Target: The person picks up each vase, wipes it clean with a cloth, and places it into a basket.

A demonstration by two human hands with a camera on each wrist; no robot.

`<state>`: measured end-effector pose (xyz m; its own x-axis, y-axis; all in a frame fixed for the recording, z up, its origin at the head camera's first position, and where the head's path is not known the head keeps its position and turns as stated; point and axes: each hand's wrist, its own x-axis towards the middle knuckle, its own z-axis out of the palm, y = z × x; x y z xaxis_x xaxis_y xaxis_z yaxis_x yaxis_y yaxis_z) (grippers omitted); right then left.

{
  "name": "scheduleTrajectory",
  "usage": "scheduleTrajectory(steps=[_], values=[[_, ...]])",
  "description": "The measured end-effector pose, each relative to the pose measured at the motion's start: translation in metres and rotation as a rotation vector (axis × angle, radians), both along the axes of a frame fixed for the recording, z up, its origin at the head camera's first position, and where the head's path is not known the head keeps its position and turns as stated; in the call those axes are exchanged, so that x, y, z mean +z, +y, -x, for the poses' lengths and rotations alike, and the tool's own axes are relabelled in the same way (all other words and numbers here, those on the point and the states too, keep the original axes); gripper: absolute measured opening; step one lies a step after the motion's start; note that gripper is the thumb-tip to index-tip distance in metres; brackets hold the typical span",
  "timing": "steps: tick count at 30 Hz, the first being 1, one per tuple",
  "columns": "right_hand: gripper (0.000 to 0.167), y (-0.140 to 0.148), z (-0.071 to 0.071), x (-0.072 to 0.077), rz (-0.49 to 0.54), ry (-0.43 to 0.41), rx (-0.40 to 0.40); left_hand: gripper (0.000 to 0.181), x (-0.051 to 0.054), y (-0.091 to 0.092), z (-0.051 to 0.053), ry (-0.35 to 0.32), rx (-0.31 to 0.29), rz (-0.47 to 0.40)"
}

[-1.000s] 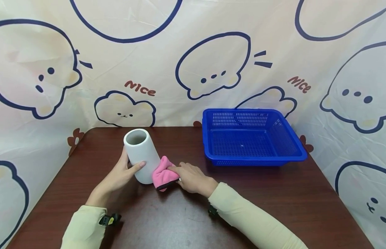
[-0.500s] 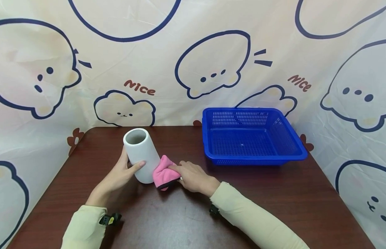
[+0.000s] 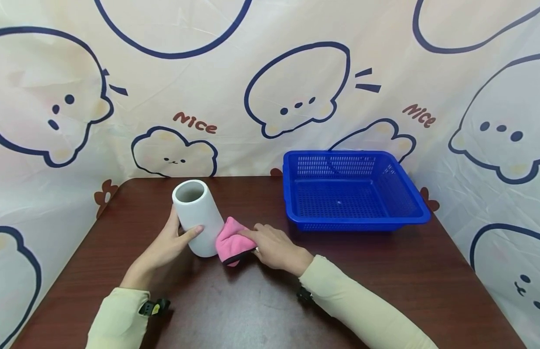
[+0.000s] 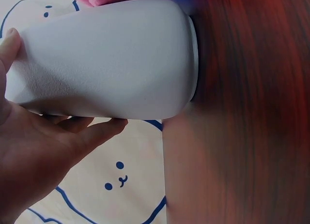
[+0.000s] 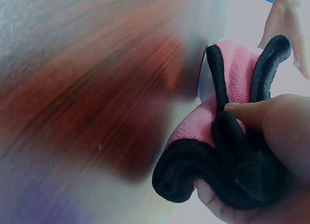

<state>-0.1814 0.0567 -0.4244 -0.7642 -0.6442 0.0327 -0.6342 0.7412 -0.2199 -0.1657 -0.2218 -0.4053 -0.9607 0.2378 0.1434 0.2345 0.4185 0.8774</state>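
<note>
A smooth white vase with a round open mouth is at the left of the table. My left hand grips its side, thumb across the front and fingers round the back. The left wrist view shows the vase with its base close to the tabletop. A pink cloth with black edging is bunched in my right hand, beside the vase's lower right side. In the right wrist view the thumb pinches the folded cloth; the fingers are partly hidden. Whether cloth and vase touch, I cannot tell.
A blue slotted plastic basket stands at the back right of the dark wooden table. A white curtain printed with cartoon figures hangs behind the table and along its sides.
My right hand and the pink cloth have shifted slightly to the right along the vase's lower side. The left hand and the vase stay in place.
</note>
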Motion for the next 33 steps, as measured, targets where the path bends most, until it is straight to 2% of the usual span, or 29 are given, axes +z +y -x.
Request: scheduleTrajectory(steps=[7,16,22,27,33], values=[[0.068,0.006,-0.002,0.008,0.039,0.032,0.006,0.091,0.0,-0.001,0.001,-0.007,0.002,0.016],[0.066,0.01,-0.002,0.017,0.07,0.042,-0.014,0.09,-0.001,-0.002,0.0,-0.005,-0.005,0.006],[0.068,0.012,0.0,0.027,0.111,0.056,-0.03,0.089,-0.002,-0.002,0.002,0.007,-0.016,-0.008],[0.064,0.013,0.0,0.036,0.159,0.081,-0.047,0.088,-0.002,-0.002,0.003,-0.005,-0.018,-0.003],[0.064,0.015,0.0,0.046,0.192,0.063,-0.08,0.088,-0.003,-0.003,0.003,-0.005,-0.019,-0.004]])
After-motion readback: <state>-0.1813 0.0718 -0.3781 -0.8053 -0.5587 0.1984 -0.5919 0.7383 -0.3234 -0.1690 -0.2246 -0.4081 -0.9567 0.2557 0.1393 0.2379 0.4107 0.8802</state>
